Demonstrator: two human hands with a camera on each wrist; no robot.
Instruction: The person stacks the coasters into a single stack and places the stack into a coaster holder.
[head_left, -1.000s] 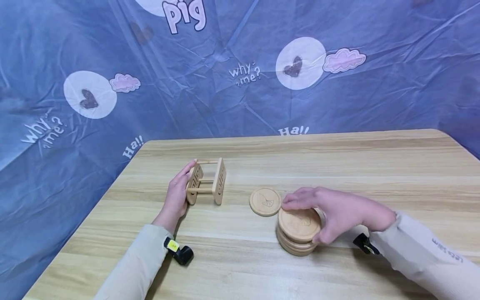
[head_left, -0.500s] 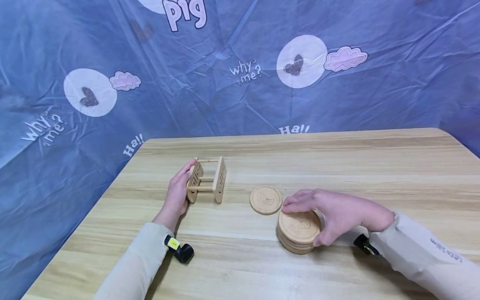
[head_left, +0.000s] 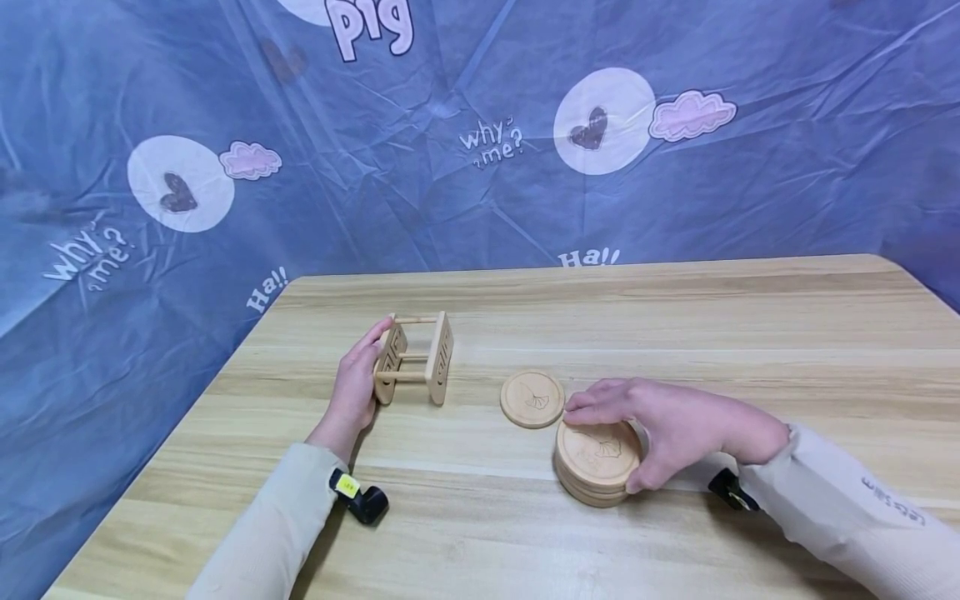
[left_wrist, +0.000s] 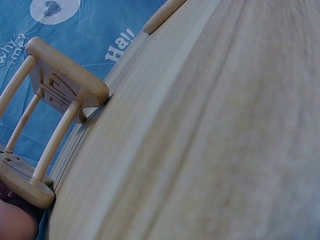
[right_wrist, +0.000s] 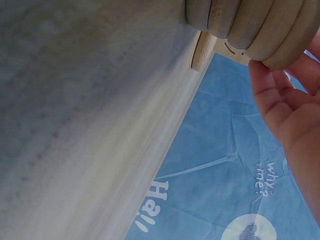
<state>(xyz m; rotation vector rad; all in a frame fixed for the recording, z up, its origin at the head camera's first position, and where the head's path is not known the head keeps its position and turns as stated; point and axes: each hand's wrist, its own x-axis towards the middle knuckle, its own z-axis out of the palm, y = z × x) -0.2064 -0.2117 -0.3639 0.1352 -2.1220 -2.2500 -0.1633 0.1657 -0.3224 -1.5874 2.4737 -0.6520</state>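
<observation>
My left grip (head_left: 352, 385) lies unclenched against the rack (head_left: 440, 360); light contact should steady it. One coaster (head_left: 532, 400) lies on the tabletop (head_left: 480, 533) beside the stack (head_left: 597, 460) my right grip (head_left: 671, 421) pinches near its top; even pressure should keep it aligned.

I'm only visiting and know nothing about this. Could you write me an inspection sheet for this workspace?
Surface: pale wood-grain table.
Job's things: wooden coaster rack, standing at left; coaster stack at right; single coaster, leaf-engraved, lying flat between them.
Clutter: nothing seen.
Left grip: touches the rack's left side; cannot tell whether it is gripping.
Right grip: curled round the stack.
Cables: nothing seen.
Surroundings: blue printed backdrop behind the table; small black devices at both wrists.
</observation>
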